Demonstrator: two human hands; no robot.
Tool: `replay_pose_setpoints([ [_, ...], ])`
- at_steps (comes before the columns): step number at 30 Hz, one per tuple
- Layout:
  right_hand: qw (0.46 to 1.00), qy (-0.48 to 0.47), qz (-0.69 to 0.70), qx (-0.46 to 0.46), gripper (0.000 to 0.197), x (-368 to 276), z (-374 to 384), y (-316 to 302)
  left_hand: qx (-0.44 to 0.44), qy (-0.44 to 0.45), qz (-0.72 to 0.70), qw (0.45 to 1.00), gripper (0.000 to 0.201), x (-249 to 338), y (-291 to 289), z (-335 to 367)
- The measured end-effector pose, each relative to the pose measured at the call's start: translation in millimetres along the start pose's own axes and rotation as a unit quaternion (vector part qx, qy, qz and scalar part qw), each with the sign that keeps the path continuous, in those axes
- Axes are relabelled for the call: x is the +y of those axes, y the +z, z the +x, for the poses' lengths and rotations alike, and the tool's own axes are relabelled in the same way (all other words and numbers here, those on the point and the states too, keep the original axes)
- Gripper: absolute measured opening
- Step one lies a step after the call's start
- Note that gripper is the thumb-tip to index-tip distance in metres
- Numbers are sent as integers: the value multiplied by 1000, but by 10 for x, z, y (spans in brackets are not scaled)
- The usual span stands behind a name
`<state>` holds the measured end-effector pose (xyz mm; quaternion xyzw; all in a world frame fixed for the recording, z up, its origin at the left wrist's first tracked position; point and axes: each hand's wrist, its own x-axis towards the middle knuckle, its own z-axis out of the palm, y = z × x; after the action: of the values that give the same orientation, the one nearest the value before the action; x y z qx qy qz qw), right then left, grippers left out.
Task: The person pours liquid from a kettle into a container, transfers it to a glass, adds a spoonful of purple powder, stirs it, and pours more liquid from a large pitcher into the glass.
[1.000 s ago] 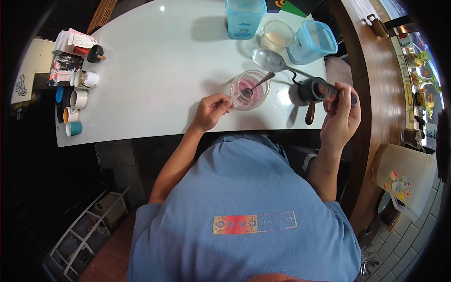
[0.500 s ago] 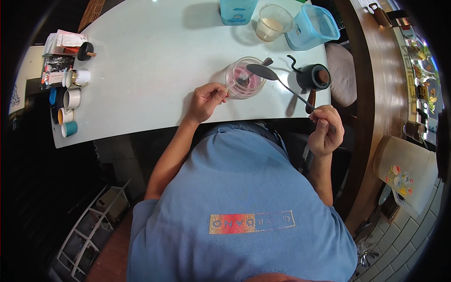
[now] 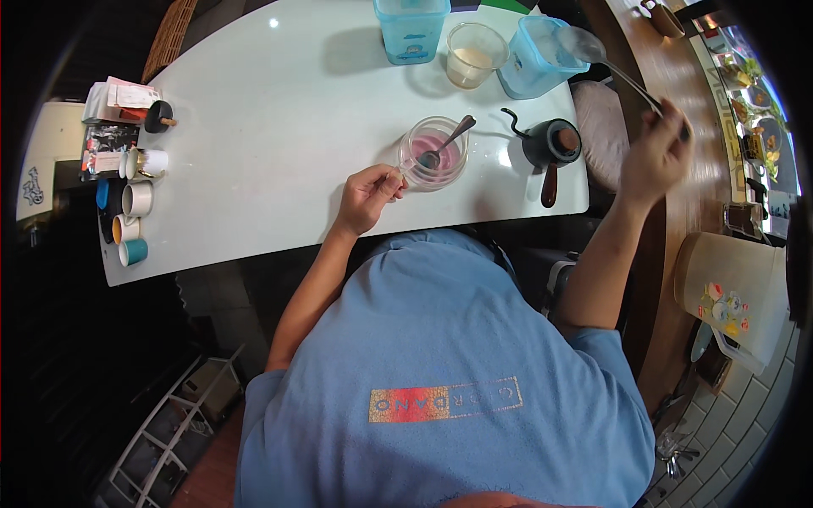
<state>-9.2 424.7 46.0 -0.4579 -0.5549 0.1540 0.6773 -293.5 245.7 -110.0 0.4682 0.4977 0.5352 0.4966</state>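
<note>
A clear glass mug with pink liquid stands near the table's front edge. My left hand is closed, its fingers pinching the mug's handle. A dark metal spoon leans inside the mug, its bowl in the liquid. My right hand is raised at the right, closed round the handle of a long metal spoon. That spoon's bowl appears over the rim of an open light-blue plastic container; whether anything lies in the bowl is blurred. A clear plastic cup with a creamy substance stands beside the container.
Another light-blue container stands at the back. A black gooseneck kettle with a wooden handle is right of the mug. Several cups and packets line the left edge. A wooden counter runs along the right.
My right hand has moved up and to the right, taking the spoon from above the mug to the blue container. My left hand keeps its hold on the mug's handle.
</note>
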Motion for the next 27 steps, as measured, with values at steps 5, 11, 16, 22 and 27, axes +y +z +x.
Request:
replay_pose_setpoints([
  [5, 982, -24, -141, -122, 25, 279, 165, 392, -1, 5, -7, 1000, 30, -7, 2, -2],
  [11, 950, -17, -223, -219, 27, 314, 177, 640, 4, 6, -12, 1000, 29, -15, 2, 3],
  [16, 935, -12, -251, -249, 29, 339, 176, 696, 7, -2, -13, 1000, 29, -17, 3, -13],
  [22, 931, 13, -253, -264, 29, 344, 188, 698, 4, 1, -15, 1000, 30, -52, -11, -4],
  [27, 935, 47, -244, -252, 30, 379, 224, 681, 13, 4, -21, 1000, 23, -77, -28, -4],
])
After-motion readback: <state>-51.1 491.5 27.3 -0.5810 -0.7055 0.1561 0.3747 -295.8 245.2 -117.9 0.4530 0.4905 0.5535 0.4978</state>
